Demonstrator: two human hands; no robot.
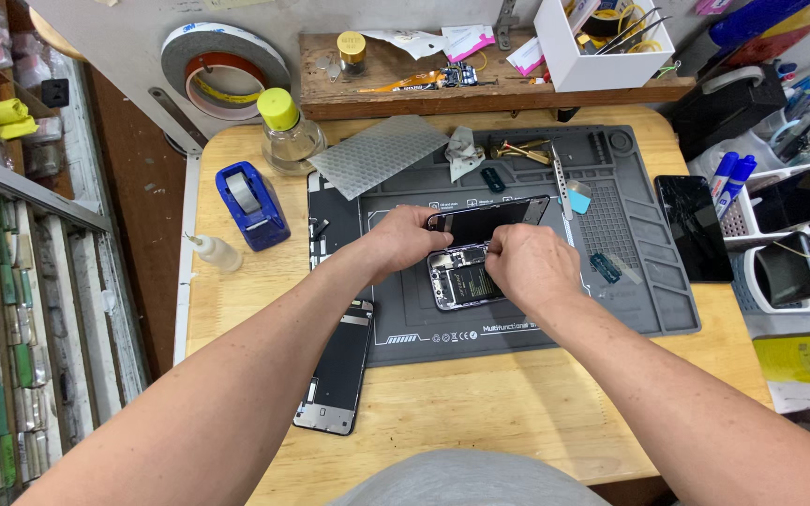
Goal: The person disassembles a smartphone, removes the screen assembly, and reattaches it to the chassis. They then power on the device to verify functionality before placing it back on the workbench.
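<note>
Left hand [407,236]: fingers pinched on the left end of the black glass phone screen panel [494,220], which it holds tilted up above the opened phone body.
Right hand [529,265]: fingers curled together over the right side of the opened purple-edged phone body [461,279], pressing at the seam where the screen meets it; the fingertips themselves are hidden.
Phone body: lies in the middle of the grey silicone repair mat [649,281], its inner parts showing.
Mat: covers the middle and far right part of the wooden desk [480,403].
Loose black screen panel [337,365]: hangs over the mat's near left corner onto the desk.
Blue tape dispenser [251,204]: near the desk's left edge.
Clear bottle with yellow cap [285,136]: at the far left corner.
Dark phone [694,228]: by the right edge.
</note>
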